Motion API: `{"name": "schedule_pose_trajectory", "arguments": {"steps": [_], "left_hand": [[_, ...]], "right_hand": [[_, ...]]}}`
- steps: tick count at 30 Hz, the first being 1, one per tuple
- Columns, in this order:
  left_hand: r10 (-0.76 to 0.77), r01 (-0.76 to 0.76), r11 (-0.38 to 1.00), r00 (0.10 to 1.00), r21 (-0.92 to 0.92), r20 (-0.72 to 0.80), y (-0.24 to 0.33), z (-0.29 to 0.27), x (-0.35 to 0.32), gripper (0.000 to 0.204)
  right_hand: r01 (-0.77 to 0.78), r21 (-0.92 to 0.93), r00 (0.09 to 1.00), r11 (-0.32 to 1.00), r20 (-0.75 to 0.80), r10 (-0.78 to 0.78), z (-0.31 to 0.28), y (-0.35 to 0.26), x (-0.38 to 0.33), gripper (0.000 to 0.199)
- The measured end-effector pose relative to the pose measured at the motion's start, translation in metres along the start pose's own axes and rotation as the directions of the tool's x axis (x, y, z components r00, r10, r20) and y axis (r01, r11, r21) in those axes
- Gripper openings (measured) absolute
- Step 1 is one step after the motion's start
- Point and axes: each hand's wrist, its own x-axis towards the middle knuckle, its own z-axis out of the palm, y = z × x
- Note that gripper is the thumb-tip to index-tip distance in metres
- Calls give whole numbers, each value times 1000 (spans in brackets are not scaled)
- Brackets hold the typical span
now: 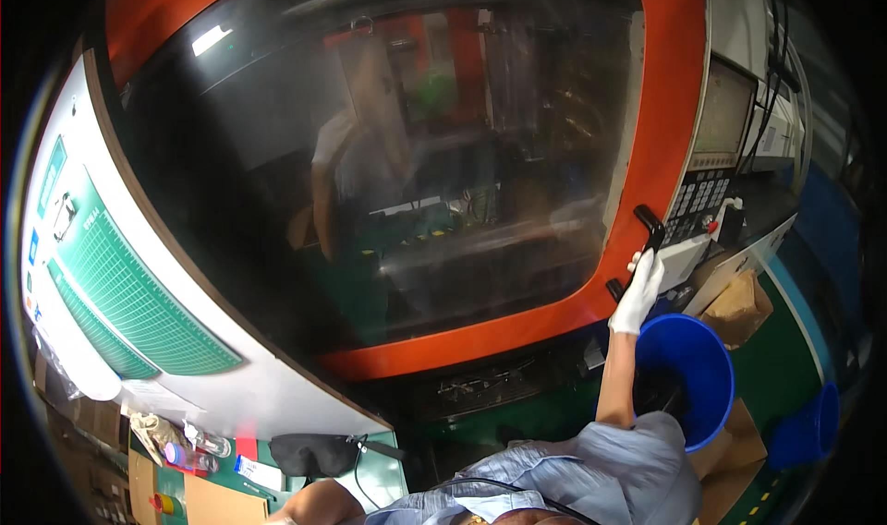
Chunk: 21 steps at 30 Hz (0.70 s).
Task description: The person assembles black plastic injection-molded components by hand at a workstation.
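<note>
My right hand, in a white glove, is closed round the black door handle on the orange frame of a large machine door. The dark, hazy window of that door fills the middle of the head view, with blurred reflections and machine parts behind it. My left arm bends down at the lower edge, and its hand lies outside the picture. Nearest to that arm is a bench with a black padded item and a white box.
Right of the door are a keypad and a screen. A blue bin stands under my right arm, near a brown paper bag and a second blue bin. At left, a white panel bears green charts.
</note>
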Motion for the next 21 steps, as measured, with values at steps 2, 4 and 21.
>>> {"name": "schedule_pose_trajectory", "arguments": {"steps": [2,4,21], "left_hand": [[-96,98,995,994,36,-49,-19,-17,-3,36],[-259,269,958,960,100,-102,-50,-23,-5,36],[-320,838,523,362,155,-875,-235,31,2,27]], "right_hand": [[-3,-25,999,1000,40,4,-1,-9,-13,47],[-15,-36,993,999,116,19,-2,-16,-31,41],[-367,331,678,869,735,6,247,-12,27,23]]}}
